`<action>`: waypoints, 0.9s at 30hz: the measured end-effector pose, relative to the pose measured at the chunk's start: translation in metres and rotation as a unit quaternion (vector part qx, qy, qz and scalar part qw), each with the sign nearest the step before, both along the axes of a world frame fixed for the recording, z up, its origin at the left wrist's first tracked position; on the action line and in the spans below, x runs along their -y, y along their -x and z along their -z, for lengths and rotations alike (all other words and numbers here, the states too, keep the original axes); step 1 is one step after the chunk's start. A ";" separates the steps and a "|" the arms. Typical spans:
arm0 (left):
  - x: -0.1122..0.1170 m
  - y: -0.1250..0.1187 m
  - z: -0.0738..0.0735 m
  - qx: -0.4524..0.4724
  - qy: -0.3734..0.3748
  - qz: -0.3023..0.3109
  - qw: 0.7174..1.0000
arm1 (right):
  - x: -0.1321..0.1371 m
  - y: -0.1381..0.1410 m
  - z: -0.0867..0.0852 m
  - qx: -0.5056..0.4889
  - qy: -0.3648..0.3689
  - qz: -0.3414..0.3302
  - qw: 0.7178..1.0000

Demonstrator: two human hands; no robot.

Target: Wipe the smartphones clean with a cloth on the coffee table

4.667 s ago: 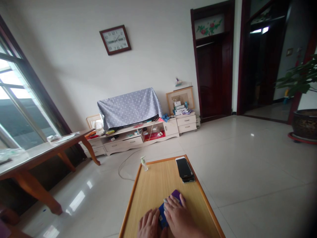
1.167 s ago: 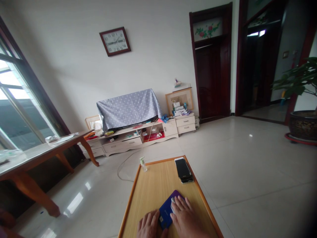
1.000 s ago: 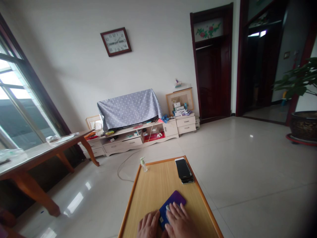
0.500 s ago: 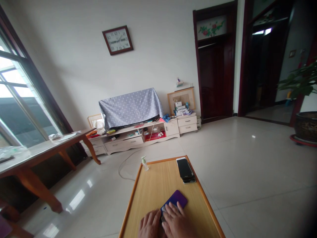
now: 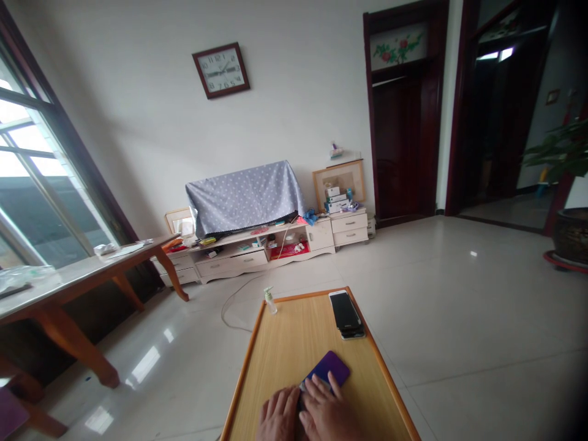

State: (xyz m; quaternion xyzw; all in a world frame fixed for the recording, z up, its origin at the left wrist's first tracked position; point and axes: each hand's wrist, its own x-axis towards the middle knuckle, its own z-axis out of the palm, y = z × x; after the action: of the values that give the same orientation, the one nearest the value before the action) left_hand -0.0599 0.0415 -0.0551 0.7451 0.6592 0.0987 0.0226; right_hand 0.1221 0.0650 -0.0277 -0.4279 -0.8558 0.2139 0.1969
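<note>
A purple phone case point(image 5: 329, 368) lies on the low bamboo-topped table point(image 5: 271, 373), with a thin blue edge showing along its side. My right hand point(image 5: 327, 414) presses its fingers onto the case's near end. My left hand point(image 5: 279, 416) sits tight beside it and holds the same end, so the lower part of the case is hidden. Two stacked phones point(image 5: 345, 313) rest near the far right corner of the table, and a small pump bottle point(image 5: 271, 301) stands at the far left corner. Neither is near my hands.
Tiled floor surrounds the low table, and a thin cable point(image 5: 234, 312) curves across it. A long wooden table point(image 5: 78, 275) stands at the left by the window. A white cabinet point(image 5: 243, 260) lines the far wall, and a potted plant point(image 5: 569, 236) stands at the right.
My hands have drawn closer and now cover the blue face with the card on it, leaving mostly purple in view. The room has shifted slightly as my head turned.
</note>
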 end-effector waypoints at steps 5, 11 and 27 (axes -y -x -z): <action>-0.003 0.012 0.008 0.011 0.003 0.037 0.999 | 0.002 0.001 -0.003 -0.021 -0.015 -0.037 0.999; -0.002 0.013 0.026 0.030 -0.113 0.044 0.992 | -0.019 -0.012 0.003 -0.009 -0.042 0.101 0.994; 0.001 0.004 0.019 0.038 -0.126 0.033 0.991 | -0.030 -0.022 0.001 -0.009 -0.041 0.118 0.992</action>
State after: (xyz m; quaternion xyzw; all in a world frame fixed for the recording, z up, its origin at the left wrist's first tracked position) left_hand -0.0635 0.0409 -0.0739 0.7588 0.6156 0.2084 -0.0428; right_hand 0.1438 0.0952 -0.0285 -0.5154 -0.8055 0.1575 0.2464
